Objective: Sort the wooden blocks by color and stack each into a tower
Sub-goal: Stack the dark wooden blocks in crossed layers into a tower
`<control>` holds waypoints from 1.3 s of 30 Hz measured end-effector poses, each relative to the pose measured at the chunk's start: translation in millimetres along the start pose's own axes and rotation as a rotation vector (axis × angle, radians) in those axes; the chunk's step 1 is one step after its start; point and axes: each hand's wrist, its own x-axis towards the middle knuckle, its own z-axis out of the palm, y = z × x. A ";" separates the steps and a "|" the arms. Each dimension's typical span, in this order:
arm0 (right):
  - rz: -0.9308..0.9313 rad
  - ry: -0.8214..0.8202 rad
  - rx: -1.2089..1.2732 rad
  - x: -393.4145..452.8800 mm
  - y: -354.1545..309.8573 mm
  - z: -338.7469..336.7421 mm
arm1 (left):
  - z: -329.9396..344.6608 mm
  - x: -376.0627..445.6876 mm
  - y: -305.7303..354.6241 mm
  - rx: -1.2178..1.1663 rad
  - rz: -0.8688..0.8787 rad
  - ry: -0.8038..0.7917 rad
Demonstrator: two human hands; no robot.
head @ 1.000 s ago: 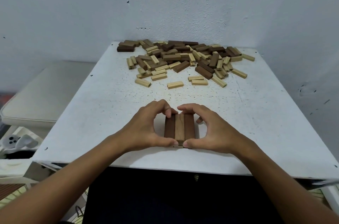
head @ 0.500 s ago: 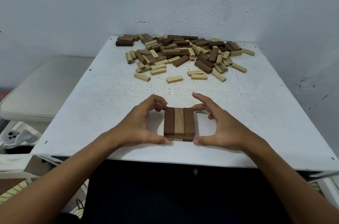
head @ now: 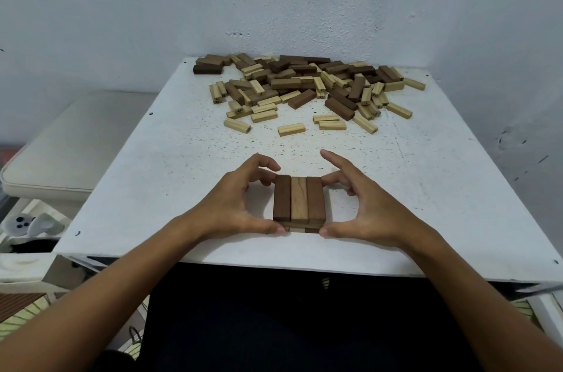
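A low stack of brown blocks (head: pixel 299 199) stands near the front edge of the white table (head: pixel 170 164). Its top layer is three blocks side by side, over a lower layer. My left hand (head: pixel 231 204) cups the stack's left side, thumb at the front corner and curled fingers at the far corner. On the stack's right side is my right hand (head: pixel 365 207). Its thumb tip touches the front corner, its index finger is lifted and stretched out, and its other fingers lie by the far corner. A mixed pile of dark and light blocks (head: pixel 304 85) lies at the back.
Single light blocks (head: pixel 291 129) lie scattered in front of the pile. A white wall (head: pixel 304 5) rises right behind the table. A pale cushioned seat (head: pixel 70 140) stands lower, to the left of the table. The stack sits close to the table's front edge.
Both hands were closed tight around the stack with fingertips meeting over its far end. They have spread apart, and the right index finger has lifted off.
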 end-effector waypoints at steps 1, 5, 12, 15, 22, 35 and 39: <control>0.001 -0.001 0.002 0.1 0.0 -0.1 | -0.1 0.2 -0.2 0.000 0.002 0.000; 0.004 -0.012 -0.001 0.2 -0.4 -1.1 | -0.8 1.1 -1.3 0.009 0.004 -0.001; 0.002 -0.014 -0.005 0.1 -1.3 -1.6 | -1.3 2.1 -4.2 0.029 0.022 -0.013; 0.000 -0.016 -0.004 0.4 -0.7 -1.4 | -1.4 1.8 -5.5 0.043 0.034 -0.019; 0.005 -0.023 -0.008 0.2 -1.0 -1.9 | -3.1 3.4 -9.0 0.101 0.043 -0.018; -0.003 -0.023 0.032 -0.7 3.6 -1.1 | -4.9 2.0 -4.8 0.104 0.055 -0.028; -0.015 0.019 0.068 -0.9 4.1 2.9 | -3.0 -0.3 0.0 0.061 0.099 0.020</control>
